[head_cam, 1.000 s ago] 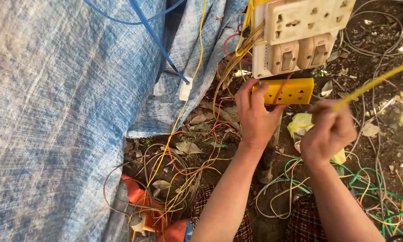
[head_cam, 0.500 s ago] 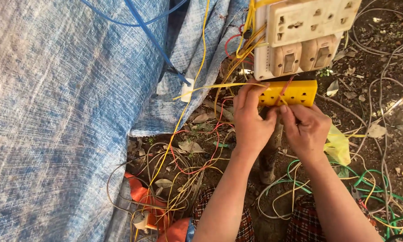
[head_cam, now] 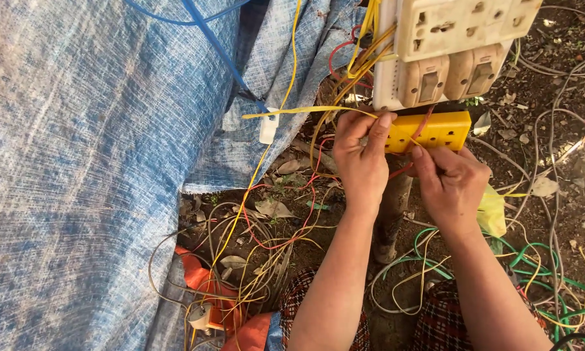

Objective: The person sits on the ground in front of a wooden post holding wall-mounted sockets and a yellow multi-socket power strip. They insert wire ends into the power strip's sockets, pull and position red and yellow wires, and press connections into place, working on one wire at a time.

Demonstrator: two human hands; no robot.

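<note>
Yellow terminal block (head_cam: 429,130): long axis level, just below the cream switch-and-socket board (head_cam: 448,49). Left hand (head_cam: 362,159) clasps the block's left end, a yellow wire (head_cam: 305,112) running left from its fingers. Right hand (head_cam: 450,182), pinched narrow on a red wire (head_cam: 414,140), sits just below the block; left is nearer. Half a second ago the right hand was higher, at the block's face. Blue tarpaulin (head_cam: 78,162) lies far left of the block.

I see the yellow socket strip (head_cam: 429,130) lying level just under the cream switchboard, its face dotted with small round holes (left end hidden by my fingers). A thin yellow wire (head_cam: 292,112) arcs leftward from it, and a red wire (head_cam: 417,133) crosses its face
</note>
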